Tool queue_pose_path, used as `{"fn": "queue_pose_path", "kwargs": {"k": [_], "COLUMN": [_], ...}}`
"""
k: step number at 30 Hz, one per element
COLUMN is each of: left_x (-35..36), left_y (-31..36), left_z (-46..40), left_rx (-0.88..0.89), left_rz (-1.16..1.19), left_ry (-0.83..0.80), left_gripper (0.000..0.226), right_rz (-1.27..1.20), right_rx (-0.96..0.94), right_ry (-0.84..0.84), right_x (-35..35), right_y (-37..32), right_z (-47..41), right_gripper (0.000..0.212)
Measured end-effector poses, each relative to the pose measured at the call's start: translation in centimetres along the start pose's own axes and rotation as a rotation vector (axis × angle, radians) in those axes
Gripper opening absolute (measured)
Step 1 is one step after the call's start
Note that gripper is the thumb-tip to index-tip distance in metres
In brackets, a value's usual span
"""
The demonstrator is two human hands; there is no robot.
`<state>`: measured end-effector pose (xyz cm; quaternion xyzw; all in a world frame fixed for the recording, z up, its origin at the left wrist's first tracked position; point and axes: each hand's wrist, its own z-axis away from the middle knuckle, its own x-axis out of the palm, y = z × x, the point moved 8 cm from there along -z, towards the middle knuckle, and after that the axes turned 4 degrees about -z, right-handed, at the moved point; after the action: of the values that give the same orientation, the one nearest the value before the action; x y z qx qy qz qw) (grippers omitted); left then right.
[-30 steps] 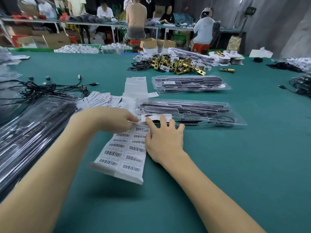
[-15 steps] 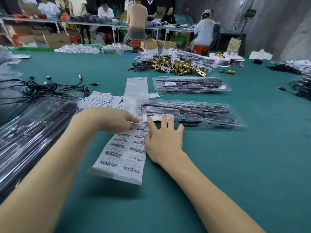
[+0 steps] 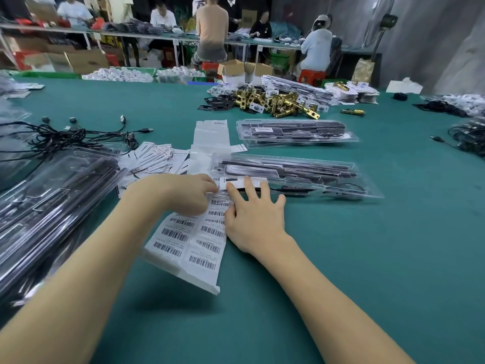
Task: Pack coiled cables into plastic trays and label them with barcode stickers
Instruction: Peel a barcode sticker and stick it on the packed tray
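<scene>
On the near middle of the green worktop (image 3: pixel 367 258) lies a barcode sticker sheet (image 3: pixel 191 237), its near edge lifted slightly. The left hand (image 3: pixel 183 195) rests curled on the sheet's far end, fingertips drawn together as if pinching a sticker, though the pinch itself is hidden. The right hand (image 3: pixel 254 216) lies flat with fingers spread, its thumb edge on the sheet's right side and its fingertips touching a white label (image 3: pixel 236 183) at the near left end of a clear plastic tray (image 3: pixel 294 177). That tray holds dark cables and lies just beyond the hands. A second packed tray (image 3: pixel 294 132) lies farther off.
</scene>
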<state>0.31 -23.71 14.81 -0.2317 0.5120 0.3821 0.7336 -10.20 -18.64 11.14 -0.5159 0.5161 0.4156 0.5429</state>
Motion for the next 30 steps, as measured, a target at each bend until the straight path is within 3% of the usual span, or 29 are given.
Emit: {"fn": "queue_pose_path", "kwargs": {"k": [16,22,25,30], "left_x": [-0.1,-1.7,-1.8,-1.3], "left_y": [-2.8,-4.2,-4.0,-4.0], "left_z": [-0.4,-0.7,-0.9,-1.4], "left_rx": [0.031,0.016,0.038,0.034], "left_rz": [0.25,0.507,0.427,0.378], "left_ry": [0.043,0.282,0.352,0.328], "left_gripper": [0.057,0.039,0.049,0.052], "right_rz": [0.008,0.001,-0.037,-0.055], "right_rx": [0.046,0.025,0.03,0.035], "right_ry": [-0.037,-0.01,-0.015,-0.024], "right_x": [-0.1,-0.1,0.3,0.4], "right_y": [-0.7,-0.5,-0.5,-0.4], "right_z": [-0.6,-0.5,-0.3,-0.3], "right_gripper": [0.054,0.053,0.054,0.055]}}
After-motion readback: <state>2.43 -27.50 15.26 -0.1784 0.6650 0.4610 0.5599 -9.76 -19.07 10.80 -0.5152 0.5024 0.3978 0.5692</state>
